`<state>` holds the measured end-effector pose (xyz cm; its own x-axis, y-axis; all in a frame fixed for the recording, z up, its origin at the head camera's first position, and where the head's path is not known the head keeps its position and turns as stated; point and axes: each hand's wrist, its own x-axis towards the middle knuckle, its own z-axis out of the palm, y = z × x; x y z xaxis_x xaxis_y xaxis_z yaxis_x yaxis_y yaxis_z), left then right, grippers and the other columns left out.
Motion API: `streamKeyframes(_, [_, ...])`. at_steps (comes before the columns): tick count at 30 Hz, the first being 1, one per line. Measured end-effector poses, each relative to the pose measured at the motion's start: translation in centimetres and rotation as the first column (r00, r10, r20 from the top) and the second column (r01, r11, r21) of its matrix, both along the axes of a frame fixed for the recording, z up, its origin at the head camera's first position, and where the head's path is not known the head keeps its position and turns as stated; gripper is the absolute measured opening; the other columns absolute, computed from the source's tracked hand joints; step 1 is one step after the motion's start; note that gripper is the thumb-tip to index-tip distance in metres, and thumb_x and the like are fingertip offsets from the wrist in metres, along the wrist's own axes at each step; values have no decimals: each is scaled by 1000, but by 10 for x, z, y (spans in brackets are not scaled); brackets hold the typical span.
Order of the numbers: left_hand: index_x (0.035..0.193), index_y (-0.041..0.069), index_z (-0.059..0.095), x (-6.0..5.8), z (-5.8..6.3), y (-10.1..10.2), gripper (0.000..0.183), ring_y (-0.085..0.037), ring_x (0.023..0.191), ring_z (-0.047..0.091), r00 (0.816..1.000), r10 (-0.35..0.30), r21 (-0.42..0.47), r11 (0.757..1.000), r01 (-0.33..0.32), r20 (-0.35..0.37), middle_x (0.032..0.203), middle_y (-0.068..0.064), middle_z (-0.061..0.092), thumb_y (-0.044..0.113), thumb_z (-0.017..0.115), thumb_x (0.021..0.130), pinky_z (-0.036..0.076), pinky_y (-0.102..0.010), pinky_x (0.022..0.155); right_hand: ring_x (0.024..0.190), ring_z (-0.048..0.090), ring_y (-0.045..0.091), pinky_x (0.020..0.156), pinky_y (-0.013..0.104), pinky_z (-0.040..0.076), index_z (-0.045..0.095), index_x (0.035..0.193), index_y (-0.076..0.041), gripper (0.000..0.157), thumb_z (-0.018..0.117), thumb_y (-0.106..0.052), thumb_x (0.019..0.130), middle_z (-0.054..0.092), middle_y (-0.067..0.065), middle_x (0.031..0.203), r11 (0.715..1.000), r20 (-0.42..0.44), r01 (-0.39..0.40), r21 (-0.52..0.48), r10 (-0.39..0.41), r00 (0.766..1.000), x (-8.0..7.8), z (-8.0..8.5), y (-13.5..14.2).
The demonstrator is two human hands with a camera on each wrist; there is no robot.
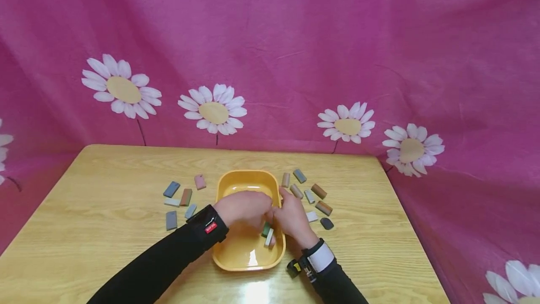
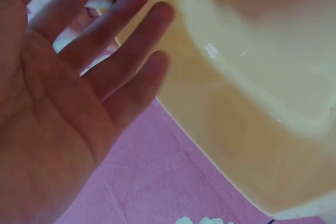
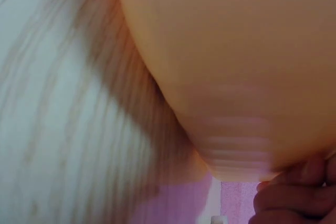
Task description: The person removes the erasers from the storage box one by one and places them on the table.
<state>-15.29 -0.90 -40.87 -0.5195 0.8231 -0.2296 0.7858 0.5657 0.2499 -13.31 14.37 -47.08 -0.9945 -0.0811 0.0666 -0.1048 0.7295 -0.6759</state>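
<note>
A yellow plastic basin (image 1: 249, 266) stands on the table, with a green block (image 1: 266, 229) and a whitish block (image 1: 268, 238) inside by its right wall. My left hand (image 1: 246, 205) reaches over the basin, fingertips near the right wall. In the left wrist view its fingers (image 2: 131, 77) are spread and only slightly bent, and the palm holds nothing visible; the thumb side is cut off. My right hand (image 1: 294, 217) grips the basin's right rim from outside. Curled fingers (image 3: 294, 195) lie against the basin's outer wall (image 3: 236, 77) in the right wrist view.
Left of the basin lie several small blocks, among them a blue one (image 1: 171, 189), a pink one (image 1: 200, 181) and a grey one (image 1: 171, 220). Brown (image 1: 324, 208), grey (image 1: 300, 175) and dark (image 1: 326, 223) pieces lie to the right. A pink flowered cloth (image 1: 270, 60) hangs behind the table.
</note>
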Motion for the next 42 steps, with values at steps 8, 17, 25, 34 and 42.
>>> streamKeyframes(8, [78,26,68,10,-7,4,25,-9,67,43,999,30,-70,997,-28,37,74,11,50,9,71,60,36,-23,56,70,56,11,61,29,45,53,126,-9,52,55,-14,74,63,3,87,1000,36,14,-7,-14,999,-1,0,-1])
streamKeyframes(17, [63,20,51,17,-10,7,24,-11,61,45,997,61,-80,995,-65,-49,67,6,46,5,69,65,36,-23,53,70,55,13,60,28,45,53,126,-9,53,57,-12,73,64,5,91,999,39,24,-21,-23,999,-1,-2,-1])
streamKeyframes(25, [69,19,49,18,-7,2,19,-11,62,44,993,73,-115,990,-84,-90,71,5,47,8,64,74,37,-24,54,70,55,13,60,28,44,54,123,-10,50,59,-17,73,62,4,89,1000,48,20,-16,-19,999,-1,0,-1])
streamKeyframes(34, [66,20,51,13,31,-35,19,-10,63,44,963,251,-61,964,-258,-98,69,6,47,6,63,72,41,-29,64,56,53,11,48,28,43,52,125,-9,53,58,-15,73,58,2,75,1000,45,15,-27,-14,999,0,0,-2])
streamKeyframes(42, [69,15,50,6,36,-101,18,-15,65,44,906,422,-54,905,-422,-6,71,0,45,0,60,72,39,-34,63,62,54,13,54,29,44,54,123,-10,52,58,-15,72,61,2,82,999,31,23,-36,-22,999,1,-1,-2])
